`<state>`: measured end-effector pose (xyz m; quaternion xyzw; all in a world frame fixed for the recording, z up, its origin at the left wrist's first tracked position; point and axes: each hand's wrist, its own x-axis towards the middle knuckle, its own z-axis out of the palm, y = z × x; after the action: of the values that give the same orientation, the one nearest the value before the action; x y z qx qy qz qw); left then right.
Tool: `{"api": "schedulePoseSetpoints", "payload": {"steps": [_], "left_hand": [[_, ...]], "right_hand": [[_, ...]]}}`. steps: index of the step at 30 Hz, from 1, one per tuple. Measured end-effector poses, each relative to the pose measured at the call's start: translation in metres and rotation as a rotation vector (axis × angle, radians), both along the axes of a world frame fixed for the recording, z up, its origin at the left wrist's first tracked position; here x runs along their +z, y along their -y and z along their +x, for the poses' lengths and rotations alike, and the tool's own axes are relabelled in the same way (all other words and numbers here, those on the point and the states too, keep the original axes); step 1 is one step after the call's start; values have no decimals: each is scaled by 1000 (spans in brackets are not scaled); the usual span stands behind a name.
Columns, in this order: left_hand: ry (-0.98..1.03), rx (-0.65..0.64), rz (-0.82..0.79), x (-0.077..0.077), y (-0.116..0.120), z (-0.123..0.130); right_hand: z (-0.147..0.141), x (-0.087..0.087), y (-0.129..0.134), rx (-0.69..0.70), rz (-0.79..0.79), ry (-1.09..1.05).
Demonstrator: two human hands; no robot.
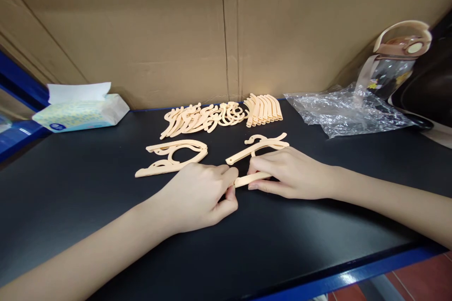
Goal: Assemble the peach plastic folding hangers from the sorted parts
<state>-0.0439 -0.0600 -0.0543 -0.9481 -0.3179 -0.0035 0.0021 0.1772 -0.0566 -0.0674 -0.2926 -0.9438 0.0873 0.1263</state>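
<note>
Between my two hands is a beige plastic folding-hanger arm (251,178). My left hand (203,193) pinches its left end, and the fingers cover that tip. The other end is gripped by my right hand (287,173), thumb below and fingers above. Just beyond my right hand lie a straight hanger arm (243,152) and a hooked hanger piece (254,138), partly hidden by the fingers. A folded hanger (165,168), with two arms and curved inner parts, rests on the black tabletop (226,254) behind my left hand.
Farther back sit a heap of curved hanger pieces (190,120) and a row of hanger arms (264,109). A tissue pack (84,113) stands at the left. Crumpled clear plastic (353,113) and a water bottle (391,66) are at the right. Cardboard (158,23) closes the back.
</note>
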Motion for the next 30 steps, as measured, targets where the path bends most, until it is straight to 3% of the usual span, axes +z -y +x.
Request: {"api": "schedulePoseSetpoints", "payload": {"steps": [30], "left_hand": [[8,-11,-10,0,1,0]], "right_hand": [[-1,1,0,-12,-4,35]]}}
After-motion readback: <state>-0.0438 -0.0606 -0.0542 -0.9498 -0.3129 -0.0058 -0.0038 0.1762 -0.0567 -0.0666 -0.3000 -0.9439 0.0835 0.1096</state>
